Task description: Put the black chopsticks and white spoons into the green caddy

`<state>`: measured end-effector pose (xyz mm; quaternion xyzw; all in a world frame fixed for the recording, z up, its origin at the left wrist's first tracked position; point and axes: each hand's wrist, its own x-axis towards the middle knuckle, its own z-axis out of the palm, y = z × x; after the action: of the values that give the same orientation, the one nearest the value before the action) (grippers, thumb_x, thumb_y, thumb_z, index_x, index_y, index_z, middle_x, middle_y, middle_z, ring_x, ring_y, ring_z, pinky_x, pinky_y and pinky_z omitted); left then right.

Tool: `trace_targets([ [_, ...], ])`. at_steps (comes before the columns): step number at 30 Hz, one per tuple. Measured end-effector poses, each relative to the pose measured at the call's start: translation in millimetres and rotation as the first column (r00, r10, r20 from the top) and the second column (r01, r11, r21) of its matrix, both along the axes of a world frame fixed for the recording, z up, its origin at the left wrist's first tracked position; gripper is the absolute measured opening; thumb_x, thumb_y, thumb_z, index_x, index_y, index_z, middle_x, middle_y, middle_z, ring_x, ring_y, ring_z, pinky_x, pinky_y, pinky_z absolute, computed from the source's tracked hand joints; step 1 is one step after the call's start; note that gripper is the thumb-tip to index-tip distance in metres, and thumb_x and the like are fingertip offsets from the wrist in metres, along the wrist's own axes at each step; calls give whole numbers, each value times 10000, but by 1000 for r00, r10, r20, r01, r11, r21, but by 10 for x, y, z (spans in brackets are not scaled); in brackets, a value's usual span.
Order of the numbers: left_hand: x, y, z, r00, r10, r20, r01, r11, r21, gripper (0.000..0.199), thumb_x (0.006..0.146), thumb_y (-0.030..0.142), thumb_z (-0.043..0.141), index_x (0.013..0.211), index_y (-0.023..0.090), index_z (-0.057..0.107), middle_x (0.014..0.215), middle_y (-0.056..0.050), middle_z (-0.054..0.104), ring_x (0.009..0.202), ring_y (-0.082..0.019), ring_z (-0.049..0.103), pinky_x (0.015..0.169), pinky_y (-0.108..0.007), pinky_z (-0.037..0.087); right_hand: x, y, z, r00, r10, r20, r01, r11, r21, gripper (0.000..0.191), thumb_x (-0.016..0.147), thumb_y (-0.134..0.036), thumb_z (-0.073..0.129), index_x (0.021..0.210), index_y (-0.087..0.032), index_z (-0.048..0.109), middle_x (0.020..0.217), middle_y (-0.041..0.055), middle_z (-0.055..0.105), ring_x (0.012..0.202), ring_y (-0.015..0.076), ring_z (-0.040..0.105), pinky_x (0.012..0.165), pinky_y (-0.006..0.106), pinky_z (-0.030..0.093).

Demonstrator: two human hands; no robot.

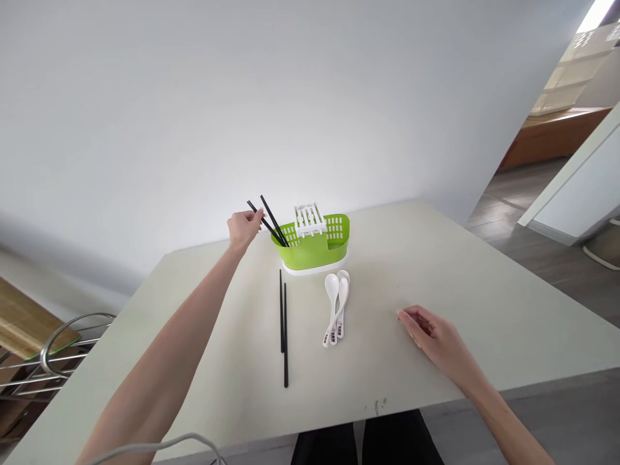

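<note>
Pinching black chopsticks (269,227) in the closed fingertips of the left hand (245,228), at the left end of a green cutlery basket (310,258); holding the right hand (433,339) half-open, empty, to its front right; facing white spoons (336,312) and loose chopsticks (285,332) before it.

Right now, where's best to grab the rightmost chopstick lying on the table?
Probably pinch the rightmost chopstick by its thicker near end, coming down from the near side: it lies flat, and that end juts past the neighbouring chopstick.
</note>
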<state>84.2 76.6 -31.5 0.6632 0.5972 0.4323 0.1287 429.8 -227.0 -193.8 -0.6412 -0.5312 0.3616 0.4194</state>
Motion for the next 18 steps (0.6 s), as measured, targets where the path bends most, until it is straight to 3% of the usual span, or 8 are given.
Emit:
trace_targets([
  [6,-7,58,-93,990,5,-140,-5,1000,0,378,915,492,622,732,198,774,601,-39,684,603,-183,654,663,-290,481,8,10,-32,1000,-10,16,10,1000,18,506,977,-706,495,877,-241,666,616,-21,462,532,150,407,499,268,335],
  [13,-22,55,-171,993,-61,-98,56,997,-49,420,929,558,605,794,192,761,714,-51,727,592,-175,661,667,-283,490,6,8,-38,999,-10,32,10,1000,15,505,981,-702,496,869,-239,664,603,-25,448,523,146,407,492,264,330],
  [18,-27,37,-257,982,-80,-172,66,994,-88,516,950,638,552,722,200,702,713,-61,718,589,-176,619,635,-288,464,2,5,-35,998,-27,48,26,1000,16,516,971,-717,495,856,-241,657,599,-26,449,523,149,409,496,270,334],
])
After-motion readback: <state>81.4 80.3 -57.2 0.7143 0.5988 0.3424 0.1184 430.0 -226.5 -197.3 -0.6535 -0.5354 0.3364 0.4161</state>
